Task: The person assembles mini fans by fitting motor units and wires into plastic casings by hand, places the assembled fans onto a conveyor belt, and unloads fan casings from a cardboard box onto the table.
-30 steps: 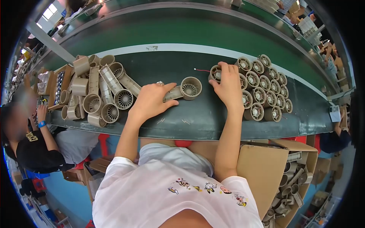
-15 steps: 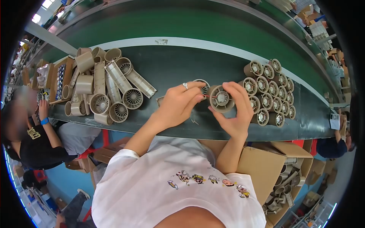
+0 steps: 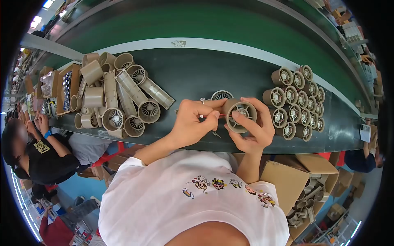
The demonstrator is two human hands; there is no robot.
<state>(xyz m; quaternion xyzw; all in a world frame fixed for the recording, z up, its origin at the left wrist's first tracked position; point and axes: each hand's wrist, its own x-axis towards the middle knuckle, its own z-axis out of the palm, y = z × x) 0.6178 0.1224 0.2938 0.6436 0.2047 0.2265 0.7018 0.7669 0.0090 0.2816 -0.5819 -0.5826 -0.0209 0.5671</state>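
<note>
My right hand [image 3: 257, 130] grips a beige cylindrical fan housing [image 3: 233, 107], its open end facing me. The thumb reaches into the opening, over the round centre part. A thin red wire [image 3: 222, 115] runs from the housing's left side to my left hand [image 3: 192, 123]. That hand pinches the wire's end, where a small white connector [image 3: 202, 117] shows by the fingers. Just behind my hands, a beige piece with a spoked grille [image 3: 221, 95] lies on the dark work surface. A small loose bit [image 3: 216, 134] lies below the wire.
Beige housings [image 3: 292, 95] with round centres are stacked on the right. Loose tubes and grilled parts [image 3: 94, 97] are heaped on the left, beside a cardboard box of small parts [image 3: 67, 88]. A carton of beige parts [image 3: 287, 176] stands below right. A co-worker [image 3: 51, 149] sits left.
My left fingers have closed together on the wire end, and the red wire is now stretched between my hands. My right thumb has moved from the rim into the housing's opening.
</note>
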